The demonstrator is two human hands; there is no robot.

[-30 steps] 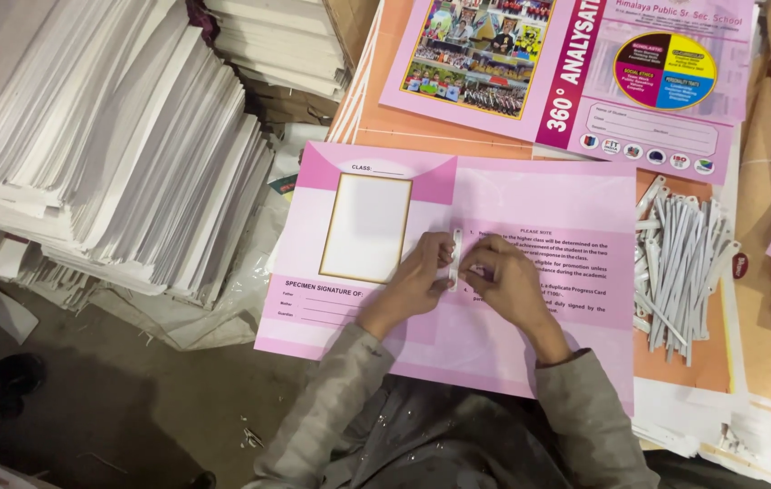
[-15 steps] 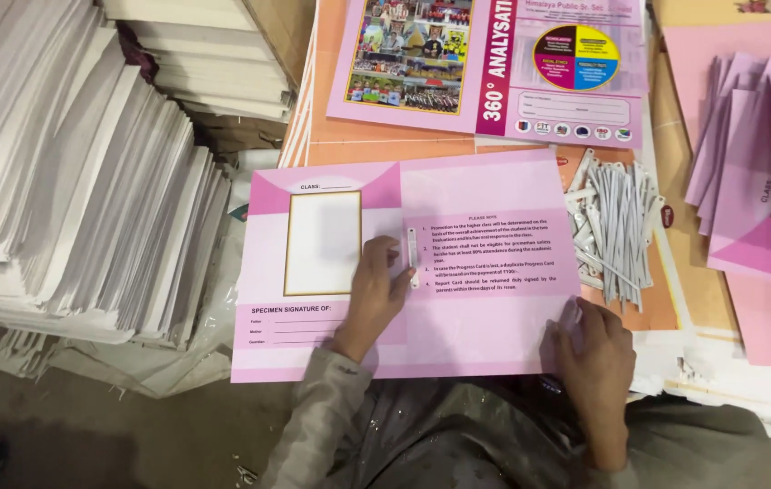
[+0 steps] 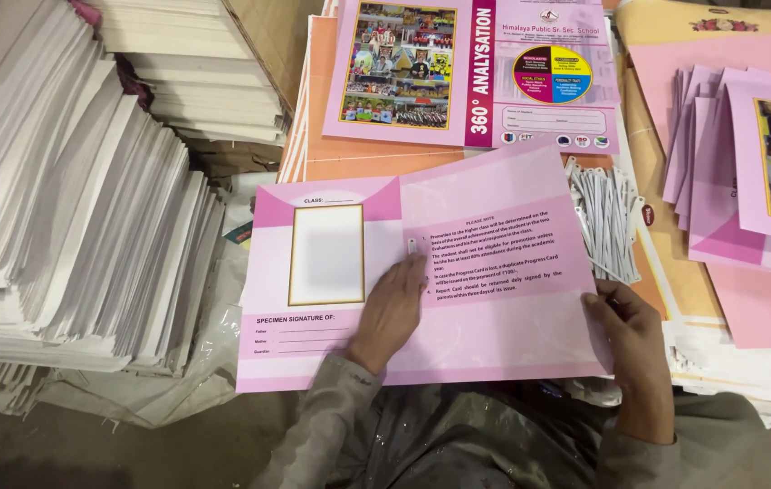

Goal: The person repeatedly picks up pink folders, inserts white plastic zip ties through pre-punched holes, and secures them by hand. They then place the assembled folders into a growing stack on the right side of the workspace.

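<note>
Cluttered print-shop bench. White paper stacks [image 3: 68,208] at left. Left hand [image 3: 392,312] lies flat, fingers spread, pressing pink card folder [image 3: 503,344] at its centre fold; right hand [image 3: 632,333] pinches the right edge. Light, stiff, creasable: likely best held by its edges.

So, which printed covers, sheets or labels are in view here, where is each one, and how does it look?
Pink folder cover: centre, under both hands; rectangular, white framed box at left, dark text block at right.
Printed cover: top centre; pink, photo collage, magenta spine band, coloured circle.
Pink cover stack: right; fanned, one shows a photo panel.
White paper stacks: left; plain.
Left hand presses the cover's middle; right hand grips its right edge.
</note>
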